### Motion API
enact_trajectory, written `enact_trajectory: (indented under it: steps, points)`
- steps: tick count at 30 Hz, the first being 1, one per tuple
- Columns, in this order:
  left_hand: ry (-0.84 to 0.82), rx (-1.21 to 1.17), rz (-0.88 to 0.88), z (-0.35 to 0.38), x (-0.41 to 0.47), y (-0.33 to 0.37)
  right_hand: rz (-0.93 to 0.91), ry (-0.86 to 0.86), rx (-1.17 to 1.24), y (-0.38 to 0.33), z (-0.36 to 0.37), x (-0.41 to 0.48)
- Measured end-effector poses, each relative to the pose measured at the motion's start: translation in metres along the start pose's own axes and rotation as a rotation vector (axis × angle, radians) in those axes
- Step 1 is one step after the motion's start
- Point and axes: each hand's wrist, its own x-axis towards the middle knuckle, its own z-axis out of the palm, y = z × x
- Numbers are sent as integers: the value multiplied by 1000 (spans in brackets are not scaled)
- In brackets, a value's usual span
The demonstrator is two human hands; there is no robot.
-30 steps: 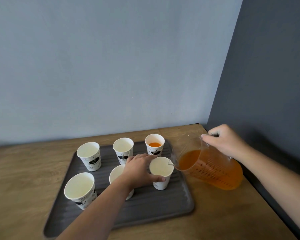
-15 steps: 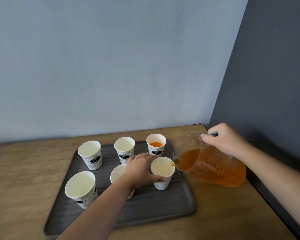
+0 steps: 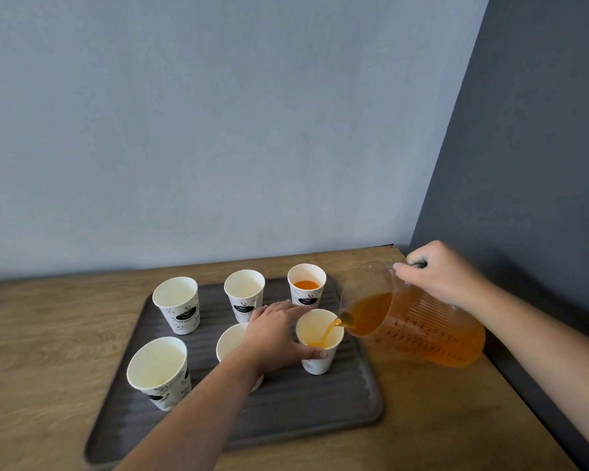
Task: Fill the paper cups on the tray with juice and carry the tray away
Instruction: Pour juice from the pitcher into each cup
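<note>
Pouring now: orange juice (image 3: 330, 329) runs in a thin stream from the spout of the clear measuring jug (image 3: 422, 331) into the front right cup (image 3: 320, 338); only a small pool shows in its bottom
Right hand (image 3: 439, 273): fingers curled tight round the jug's handle; the jug is tipped leftward and held over the tabletop just beside the tray's right edge
Left hand (image 3: 276, 331): thumb pressed on the near wall of the front right cup, the other fingers wrapped round its far side, steadying it
Tray (image 3: 286, 419): dark and ribbed, lying flat on the wooden tabletop (image 3: 48, 334) towards its back right corner; all six paper cups stand upright on it in two rows of three
Filled: the back right cup (image 3: 306, 290) holds juice, its level some way below the rim
Unfilled: the back middle cup (image 3: 244, 294), back left cup (image 3: 177, 305) and front left cup (image 3: 157, 368) show white, dry insides; the front middle cup (image 3: 230, 341) is partly hidden under the left wrist, and what shows of it looks dry too
Jug stock: it looks enough for the remaining cups
Progress: by my reading, one cup of six is done, a second is barely begun and four wait
Carrying: not yet started; both hands are busy with the pour
</note>
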Motion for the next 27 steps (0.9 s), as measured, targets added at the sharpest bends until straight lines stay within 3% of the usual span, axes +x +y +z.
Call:
enact_trajectory:
  steps: [27]
  points:
    - [-3, -10, 8, 1, -1, -2, -19, -11, -41, -6, -3, 3]
